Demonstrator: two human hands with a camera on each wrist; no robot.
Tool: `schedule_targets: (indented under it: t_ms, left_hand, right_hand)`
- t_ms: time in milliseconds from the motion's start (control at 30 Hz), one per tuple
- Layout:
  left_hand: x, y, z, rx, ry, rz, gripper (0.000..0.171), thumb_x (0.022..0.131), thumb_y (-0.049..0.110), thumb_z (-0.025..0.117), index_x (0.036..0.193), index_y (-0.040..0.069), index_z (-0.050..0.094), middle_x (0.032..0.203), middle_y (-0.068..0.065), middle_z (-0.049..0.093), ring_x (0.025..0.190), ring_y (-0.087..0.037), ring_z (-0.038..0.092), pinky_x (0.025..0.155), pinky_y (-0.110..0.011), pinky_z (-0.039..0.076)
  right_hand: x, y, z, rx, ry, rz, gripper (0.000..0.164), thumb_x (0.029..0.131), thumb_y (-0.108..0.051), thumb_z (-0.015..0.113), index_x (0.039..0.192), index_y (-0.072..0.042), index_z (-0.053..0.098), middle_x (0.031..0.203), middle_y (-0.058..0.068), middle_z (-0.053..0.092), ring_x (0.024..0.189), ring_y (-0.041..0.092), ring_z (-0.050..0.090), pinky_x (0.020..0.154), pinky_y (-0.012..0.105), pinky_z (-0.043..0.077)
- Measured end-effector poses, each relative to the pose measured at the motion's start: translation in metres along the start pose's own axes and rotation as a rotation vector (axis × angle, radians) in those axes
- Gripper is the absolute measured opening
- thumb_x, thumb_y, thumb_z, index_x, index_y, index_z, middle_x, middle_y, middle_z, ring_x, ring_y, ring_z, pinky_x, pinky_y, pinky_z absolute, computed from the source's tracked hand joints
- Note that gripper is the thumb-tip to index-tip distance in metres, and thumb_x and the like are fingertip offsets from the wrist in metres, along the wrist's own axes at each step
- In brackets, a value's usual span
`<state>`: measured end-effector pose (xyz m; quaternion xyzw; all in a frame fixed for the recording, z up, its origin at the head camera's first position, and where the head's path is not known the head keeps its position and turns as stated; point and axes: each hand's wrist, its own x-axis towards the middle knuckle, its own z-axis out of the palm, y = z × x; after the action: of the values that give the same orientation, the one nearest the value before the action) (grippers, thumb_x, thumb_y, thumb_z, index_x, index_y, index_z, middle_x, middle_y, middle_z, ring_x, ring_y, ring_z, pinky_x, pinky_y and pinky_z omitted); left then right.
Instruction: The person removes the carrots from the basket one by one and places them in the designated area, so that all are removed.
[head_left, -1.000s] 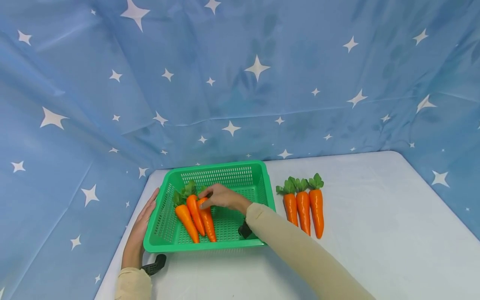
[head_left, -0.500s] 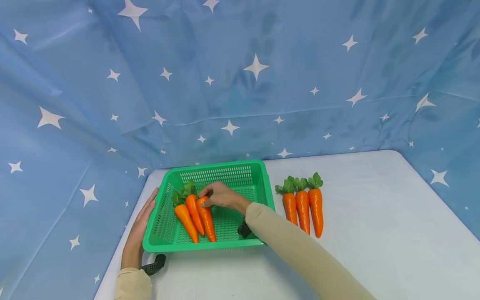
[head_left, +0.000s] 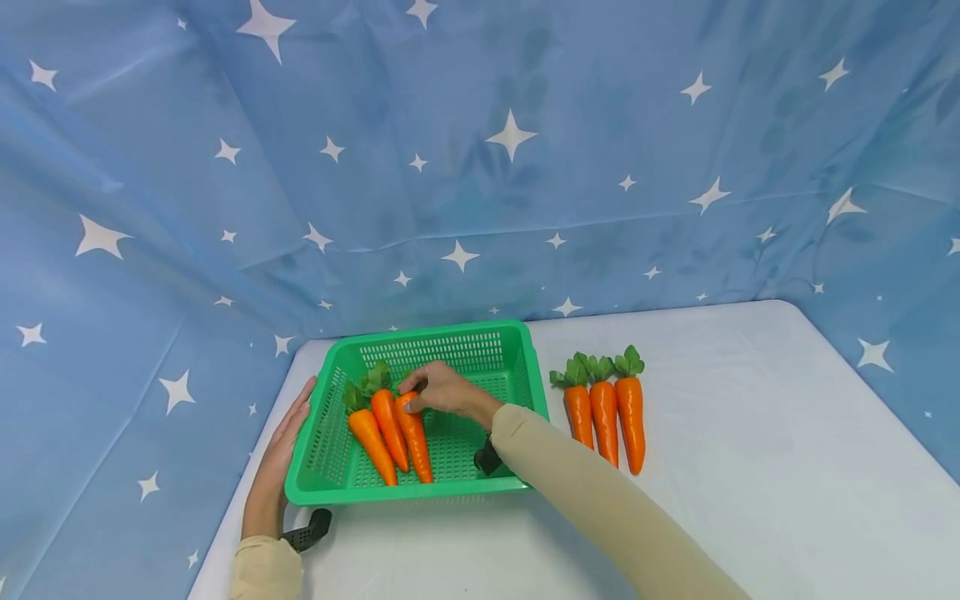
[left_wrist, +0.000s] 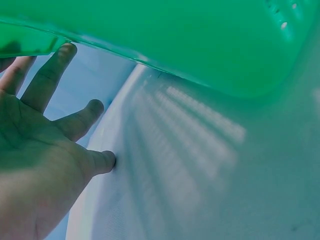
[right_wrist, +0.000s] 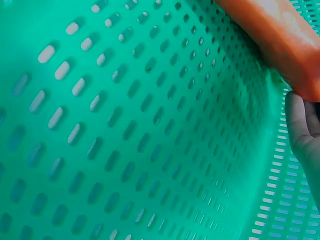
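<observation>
A green plastic basket (head_left: 420, 494) with slotted walls stands on the white table. Inside its left half lie three orange carrots with leafy green tops: the left carrot (head_left: 372, 442), the middle carrot (head_left: 390, 429) and the right carrot (head_left: 416, 442). My right hand (head_left: 446, 392) reaches into the basket and pinches the right carrot at its leafy end, hiding most of its leaves. The right wrist view has the thumb (right_wrist: 298, 117) against the carrot's thick end. My left hand (head_left: 277, 454) lies along the basket's left side, fingers extended and spread, fingertips at the wall.
Right of the basket, three more carrots (head_left: 606, 417) lie side by side on the table (head_left: 750, 433), partly behind my right forearm. A blue cloth with white stars (head_left: 480, 167) hangs behind and to the left, close to the table edge.
My right thumb has shifted slightly up and right on the right carrot's top. The left hand, the basket and the other carrots stay as they were.
</observation>
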<state>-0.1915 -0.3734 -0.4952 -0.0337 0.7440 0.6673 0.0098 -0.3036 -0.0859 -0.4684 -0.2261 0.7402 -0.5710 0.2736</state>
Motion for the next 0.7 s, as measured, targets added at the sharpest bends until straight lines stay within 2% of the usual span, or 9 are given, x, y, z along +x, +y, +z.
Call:
schedule_targets:
  t_ms: [267, 500, 700]
  left_hand:
    - [0.002, 0.0, 0.0, -0.01, -0.007, 0.01, 0.066, 0.117, 0.049, 0.036, 0.175, 0.027, 0.013, 0.18, 0.005, 0.003, 0.158, -0.012, 0.016, 0.106, -0.013, 0.037]
    - [0.004, 0.002, 0.0, 0.008, -0.006, -0.002, 0.066, 0.117, 0.052, 0.037, 0.174, 0.03, 0.015, 0.18, 0.007, 0.004, 0.162, -0.017, 0.007, 0.107, -0.011, 0.033]
    - [0.001, 0.0, -0.001, 0.014, -0.012, -0.008, 0.066, 0.117, 0.051, 0.035, 0.175, 0.03, 0.013, 0.18, 0.007, 0.002, 0.162, -0.021, 0.004, 0.106, -0.011, 0.035]
  right_hand:
    - [-0.002, -0.004, -0.003, 0.027, -0.004, -0.023, 0.033, 0.095, 0.004, 0.079, 0.127, 0.008, 0.073, 0.125, 0.013, 0.071, 0.11, 0.027, 0.067, 0.097, 0.049, 0.057]
    - [-0.003, -0.009, -0.006, 0.025, 0.007, -0.007, 0.033, 0.095, 0.0, 0.081, 0.126, 0.006, 0.074, 0.126, 0.01, 0.071, 0.112, 0.028, 0.065, 0.102, 0.054, 0.054]
    - [-0.005, -0.016, -0.008, 0.065, 0.012, 0.005, 0.03, 0.094, -0.001, 0.081, 0.123, 0.003, 0.076, 0.125, 0.008, 0.072, 0.11, 0.026, 0.067, 0.104, 0.055, 0.053]
